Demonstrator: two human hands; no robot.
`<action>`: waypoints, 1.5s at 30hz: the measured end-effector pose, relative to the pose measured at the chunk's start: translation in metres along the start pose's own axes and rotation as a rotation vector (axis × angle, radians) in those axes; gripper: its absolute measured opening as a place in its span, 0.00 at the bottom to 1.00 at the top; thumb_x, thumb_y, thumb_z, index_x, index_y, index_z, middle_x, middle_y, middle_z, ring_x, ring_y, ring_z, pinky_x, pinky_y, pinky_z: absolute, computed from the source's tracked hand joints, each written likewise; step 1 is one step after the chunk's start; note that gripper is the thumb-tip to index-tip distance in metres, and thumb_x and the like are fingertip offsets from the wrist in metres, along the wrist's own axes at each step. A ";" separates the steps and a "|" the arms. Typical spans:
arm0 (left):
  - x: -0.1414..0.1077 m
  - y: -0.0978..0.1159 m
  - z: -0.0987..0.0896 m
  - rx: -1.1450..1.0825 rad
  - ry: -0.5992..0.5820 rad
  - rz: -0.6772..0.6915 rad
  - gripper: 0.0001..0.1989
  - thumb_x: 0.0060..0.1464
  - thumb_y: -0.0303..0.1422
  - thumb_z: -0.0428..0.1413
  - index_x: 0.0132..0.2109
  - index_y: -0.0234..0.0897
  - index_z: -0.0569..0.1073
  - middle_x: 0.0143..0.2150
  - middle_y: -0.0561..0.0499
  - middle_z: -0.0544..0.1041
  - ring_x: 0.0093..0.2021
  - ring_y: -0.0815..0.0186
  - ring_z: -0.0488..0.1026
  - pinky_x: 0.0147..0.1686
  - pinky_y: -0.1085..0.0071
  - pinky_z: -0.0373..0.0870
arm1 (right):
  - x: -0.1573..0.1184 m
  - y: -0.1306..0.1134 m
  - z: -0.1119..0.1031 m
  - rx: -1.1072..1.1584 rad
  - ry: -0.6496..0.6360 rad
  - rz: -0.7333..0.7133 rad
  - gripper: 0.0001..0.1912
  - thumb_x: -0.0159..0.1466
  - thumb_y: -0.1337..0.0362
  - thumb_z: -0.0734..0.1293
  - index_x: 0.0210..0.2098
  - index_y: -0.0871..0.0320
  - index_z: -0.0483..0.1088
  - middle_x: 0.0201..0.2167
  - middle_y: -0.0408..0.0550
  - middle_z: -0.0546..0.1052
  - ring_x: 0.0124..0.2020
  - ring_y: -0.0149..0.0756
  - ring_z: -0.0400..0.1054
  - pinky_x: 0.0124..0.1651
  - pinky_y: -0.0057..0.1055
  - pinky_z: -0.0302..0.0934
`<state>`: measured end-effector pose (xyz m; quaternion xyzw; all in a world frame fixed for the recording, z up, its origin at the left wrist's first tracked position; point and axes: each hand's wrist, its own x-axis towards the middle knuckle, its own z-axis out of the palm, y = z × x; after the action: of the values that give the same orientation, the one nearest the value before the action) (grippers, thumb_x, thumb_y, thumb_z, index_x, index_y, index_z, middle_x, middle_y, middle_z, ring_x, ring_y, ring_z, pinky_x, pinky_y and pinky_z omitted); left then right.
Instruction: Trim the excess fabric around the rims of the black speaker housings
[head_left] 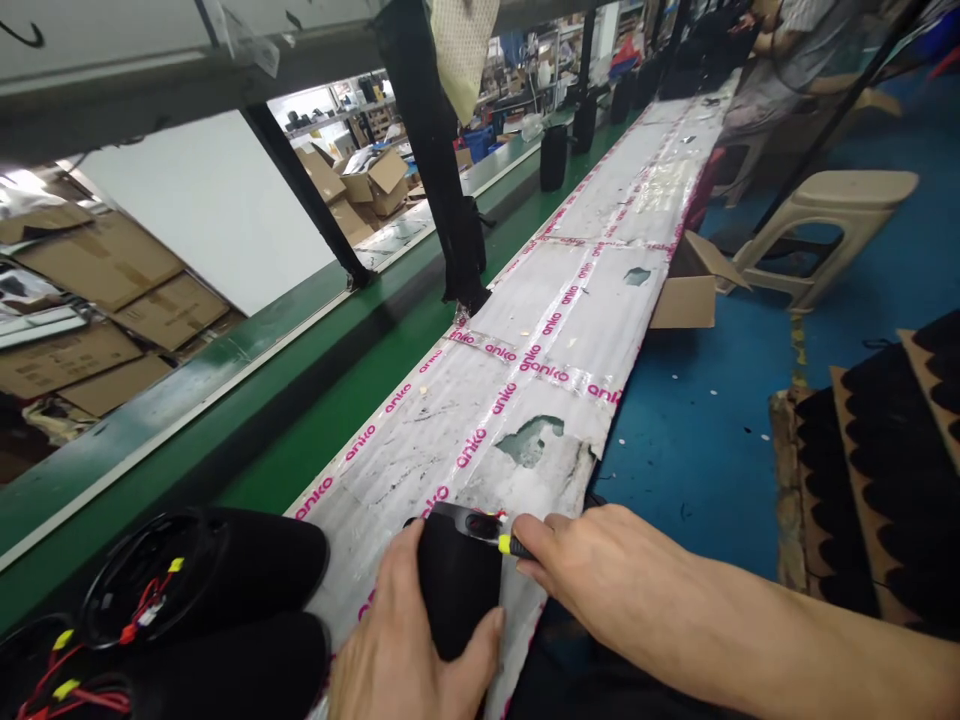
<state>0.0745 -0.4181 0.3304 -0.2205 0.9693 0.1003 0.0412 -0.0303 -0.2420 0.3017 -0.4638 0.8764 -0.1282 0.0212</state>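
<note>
A black fabric-like cylinder [461, 590] is at the near end of the taped bench, with my left hand [412, 640] wrapped round its near side, thumb on the right. My right hand [570, 560] is closed round the black and yellow handle of a small tool [507, 545]. The tool's dark metal end lies against the top edge of the cylinder. To the left are black cylinders [262, 560] lying on their sides, with red wires and yellow tags [176, 566] showing at their open ends.
A green conveyor [300, 440] runs along the left, past a black post [435, 170]. An open carton [684, 300] and beige stool [847, 200] stand right. Stacked black pieces [877, 480] lie lower right. Another person [795, 60] is at the far end.
</note>
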 end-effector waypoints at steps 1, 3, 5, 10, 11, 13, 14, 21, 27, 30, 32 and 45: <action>0.004 -0.002 -0.002 -0.047 -0.021 0.044 0.39 0.55 0.40 0.58 0.71 0.42 0.54 0.64 0.44 0.72 0.49 0.51 0.80 0.42 0.60 0.77 | 0.000 0.001 -0.002 -0.009 -0.003 -0.006 0.03 0.73 0.63 0.61 0.46 0.53 0.60 0.25 0.39 0.75 0.22 0.42 0.71 0.25 0.39 0.35; 0.010 -0.005 -0.001 -0.085 -0.041 0.113 0.43 0.56 0.39 0.57 0.74 0.45 0.46 0.69 0.45 0.67 0.54 0.51 0.78 0.42 0.61 0.78 | 0.000 0.003 -0.006 -0.020 -0.015 -0.020 0.03 0.72 0.64 0.61 0.45 0.53 0.61 0.25 0.39 0.75 0.21 0.41 0.71 0.24 0.39 0.36; 0.012 -0.006 0.002 -0.073 -0.050 0.112 0.43 0.58 0.39 0.56 0.74 0.47 0.45 0.70 0.47 0.65 0.53 0.49 0.78 0.41 0.59 0.78 | 0.002 0.004 -0.008 -0.010 -0.022 -0.039 0.03 0.72 0.64 0.62 0.44 0.53 0.62 0.25 0.39 0.74 0.21 0.40 0.71 0.24 0.39 0.36; 0.012 -0.009 0.006 -0.095 -0.085 0.080 0.43 0.58 0.41 0.55 0.74 0.48 0.43 0.68 0.46 0.68 0.50 0.46 0.80 0.41 0.55 0.78 | 0.016 0.003 -0.011 0.022 -0.071 -0.057 0.02 0.71 0.63 0.63 0.42 0.55 0.64 0.24 0.40 0.75 0.21 0.41 0.72 0.22 0.38 0.37; 0.012 -0.009 0.006 -0.107 -0.083 0.080 0.43 0.58 0.41 0.55 0.74 0.48 0.43 0.68 0.46 0.68 0.49 0.47 0.80 0.41 0.55 0.78 | 0.019 0.002 -0.011 0.022 -0.073 -0.048 0.03 0.72 0.63 0.63 0.43 0.55 0.64 0.24 0.41 0.76 0.21 0.41 0.72 0.22 0.38 0.36; 0.012 -0.010 0.005 -0.124 -0.071 0.085 0.42 0.59 0.41 0.54 0.74 0.48 0.43 0.68 0.46 0.68 0.47 0.48 0.80 0.41 0.56 0.77 | 0.019 0.001 -0.012 0.034 -0.059 -0.033 0.03 0.72 0.63 0.62 0.43 0.56 0.65 0.24 0.42 0.77 0.21 0.41 0.73 0.22 0.38 0.37; 0.011 -0.009 0.005 -0.126 -0.064 0.084 0.42 0.59 0.41 0.54 0.74 0.48 0.43 0.67 0.46 0.68 0.47 0.49 0.80 0.42 0.56 0.77 | 0.018 0.002 -0.013 0.052 -0.054 -0.036 0.04 0.73 0.62 0.62 0.43 0.56 0.65 0.25 0.42 0.77 0.22 0.41 0.73 0.22 0.37 0.38; 0.001 0.007 0.007 0.037 0.023 0.041 0.40 0.61 0.41 0.53 0.74 0.47 0.44 0.66 0.43 0.69 0.44 0.49 0.81 0.34 0.60 0.74 | -0.014 0.006 -0.013 0.159 0.055 0.016 0.05 0.75 0.60 0.59 0.42 0.53 0.64 0.31 0.41 0.76 0.28 0.42 0.72 0.28 0.36 0.45; -0.002 0.019 0.007 0.139 0.031 0.044 0.42 0.60 0.41 0.55 0.74 0.46 0.45 0.67 0.43 0.68 0.42 0.51 0.81 0.34 0.60 0.74 | -0.023 0.004 -0.022 0.133 0.053 0.105 0.06 0.75 0.60 0.58 0.41 0.51 0.63 0.30 0.41 0.74 0.28 0.43 0.71 0.28 0.37 0.43; -0.005 0.026 0.009 0.197 0.060 0.018 0.41 0.59 0.41 0.55 0.74 0.45 0.46 0.68 0.42 0.67 0.40 0.50 0.81 0.33 0.59 0.75 | -0.021 0.004 -0.019 0.132 0.015 0.071 0.04 0.75 0.62 0.59 0.42 0.52 0.63 0.30 0.42 0.75 0.28 0.43 0.72 0.28 0.37 0.42; -0.007 0.029 0.009 0.215 0.071 0.021 0.41 0.60 0.41 0.54 0.74 0.45 0.46 0.69 0.42 0.66 0.41 0.50 0.81 0.34 0.59 0.76 | -0.019 0.003 -0.014 0.152 -0.013 0.082 0.04 0.74 0.62 0.59 0.43 0.52 0.64 0.31 0.42 0.75 0.28 0.44 0.72 0.28 0.37 0.41; -0.008 0.029 0.003 0.068 0.000 -0.006 0.36 0.63 0.45 0.47 0.74 0.43 0.48 0.70 0.40 0.63 0.51 0.42 0.78 0.37 0.51 0.77 | -0.027 -0.003 -0.004 0.167 0.011 0.121 0.08 0.75 0.60 0.57 0.48 0.53 0.66 0.32 0.45 0.75 0.32 0.46 0.73 0.32 0.37 0.50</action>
<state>0.0694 -0.3884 0.3340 -0.2220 0.9715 0.0671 0.0491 -0.0129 -0.2207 0.3043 -0.4060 0.8891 -0.2019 0.0630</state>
